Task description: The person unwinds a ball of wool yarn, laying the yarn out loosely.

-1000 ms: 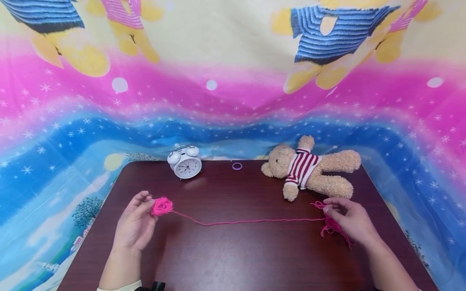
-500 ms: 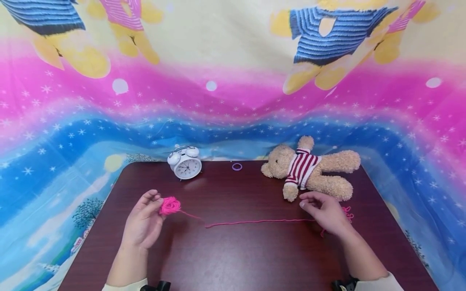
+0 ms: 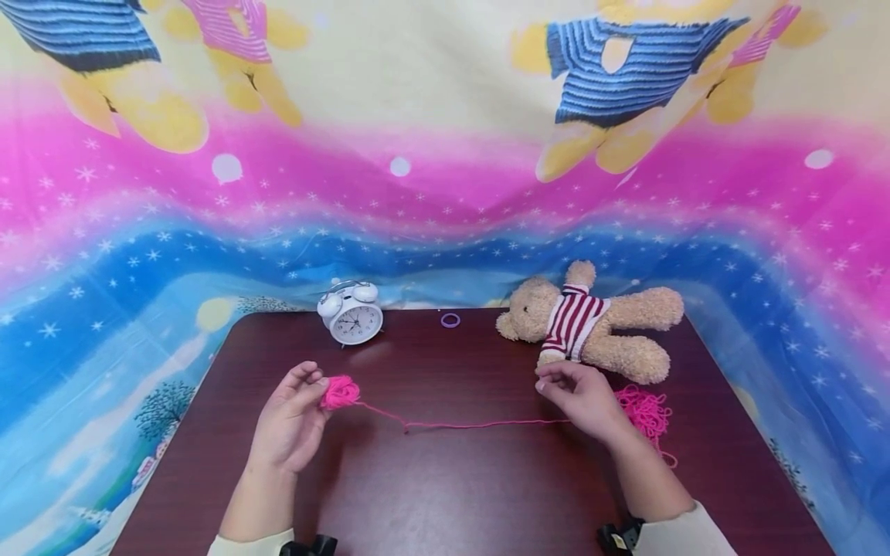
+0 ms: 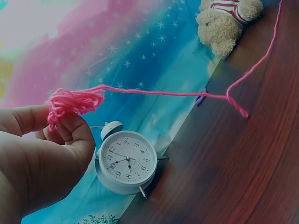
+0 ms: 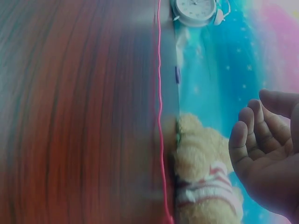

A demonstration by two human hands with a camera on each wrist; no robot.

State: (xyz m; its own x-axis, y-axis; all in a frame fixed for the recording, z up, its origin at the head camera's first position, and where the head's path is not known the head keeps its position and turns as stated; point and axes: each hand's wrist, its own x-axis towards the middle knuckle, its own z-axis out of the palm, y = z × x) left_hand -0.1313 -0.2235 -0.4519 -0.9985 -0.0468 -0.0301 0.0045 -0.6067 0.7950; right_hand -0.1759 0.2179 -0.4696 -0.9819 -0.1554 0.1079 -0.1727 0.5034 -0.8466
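Note:
My left hand [image 3: 288,425] pinches a small wound bundle of pink yarn [image 3: 341,392] between thumb and fingers, held up over the left part of the table. In the left wrist view the loops of the bundle [image 4: 74,101] stick out above the fingertips. A single yarn strand [image 3: 480,425] runs from it across the table toward a loose, tangled yarn pile [image 3: 645,411] at the right. Above the strand, left of the pile, hovers my right hand [image 3: 587,405]. Its fingers are loosely bent and hold nothing, as the right wrist view of that hand [image 5: 268,175] confirms.
A white twin-bell alarm clock [image 3: 356,320] stands at the table's back left. Near the back edge lies a purple ring [image 3: 450,320]. The teddy bear [image 3: 598,328] in a striped shirt lies behind my right hand. A printed cloth [image 3: 431,255] surrounds the dark wooden table [image 3: 445,502].
My right hand has let go of the loose yarn pile and moved left, leaving it on the table. My left hand has shifted slightly right with the yarn bundle.

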